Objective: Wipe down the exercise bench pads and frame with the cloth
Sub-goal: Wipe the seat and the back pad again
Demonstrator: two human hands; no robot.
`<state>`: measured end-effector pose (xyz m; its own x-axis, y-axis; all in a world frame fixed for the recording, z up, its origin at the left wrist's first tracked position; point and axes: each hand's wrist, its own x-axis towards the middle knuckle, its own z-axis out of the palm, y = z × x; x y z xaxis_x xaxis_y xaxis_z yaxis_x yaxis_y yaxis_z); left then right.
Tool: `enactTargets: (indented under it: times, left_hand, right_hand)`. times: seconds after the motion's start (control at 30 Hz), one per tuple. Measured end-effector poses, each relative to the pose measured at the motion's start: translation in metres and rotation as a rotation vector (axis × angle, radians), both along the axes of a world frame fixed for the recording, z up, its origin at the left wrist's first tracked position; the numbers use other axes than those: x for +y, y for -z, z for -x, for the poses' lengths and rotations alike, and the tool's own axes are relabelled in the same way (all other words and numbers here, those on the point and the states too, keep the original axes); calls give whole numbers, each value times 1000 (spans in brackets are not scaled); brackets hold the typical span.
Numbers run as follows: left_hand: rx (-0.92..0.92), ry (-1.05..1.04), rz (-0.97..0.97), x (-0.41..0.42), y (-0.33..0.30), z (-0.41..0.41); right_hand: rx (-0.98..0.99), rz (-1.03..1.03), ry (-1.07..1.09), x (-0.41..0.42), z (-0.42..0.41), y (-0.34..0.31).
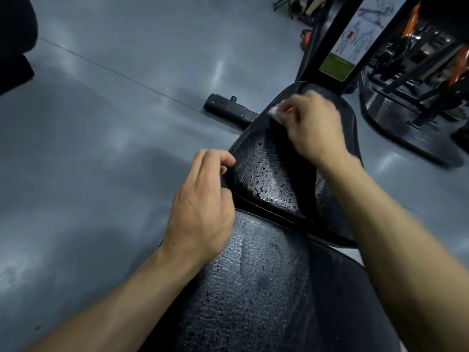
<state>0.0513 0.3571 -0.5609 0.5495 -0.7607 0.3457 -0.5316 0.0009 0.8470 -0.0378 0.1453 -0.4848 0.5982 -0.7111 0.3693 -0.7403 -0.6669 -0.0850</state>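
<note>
Cloth (275,111) (white, blurred) is gripped by curled right hand (313,128) on wet seat pad (266,179); left hand (200,201) fingers are curled at its edge beside gym floor (101,123).
</note>
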Motion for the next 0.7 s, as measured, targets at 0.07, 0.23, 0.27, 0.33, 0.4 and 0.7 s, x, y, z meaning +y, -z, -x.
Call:
enactTargets:
  times: [0.07,0.23,0.27,0.33,0.4,0.7]
  left_hand:
    - [11,11,10,0,0,0]
    - [61,-5,55,-2,0,-1]
    - [76,-12,61,-2,0,-1]
    - [107,-32,68,-1,-1,-2]
    - [135,-57,86,0,-2,-3]
    - [108,-71,78,-1,-2,-3]
  right_hand:
    - [-4,-40,83,-29,-11,-8]
    - [40,-119,45,-8,-22,-7]
    - [59,-114,-13,11,-23,-3]
    - [78,-98,-167,54,-22,10]
    - [114,-52,-310,90,-18,23]
    - [272,-4,-523,102,-12,22]
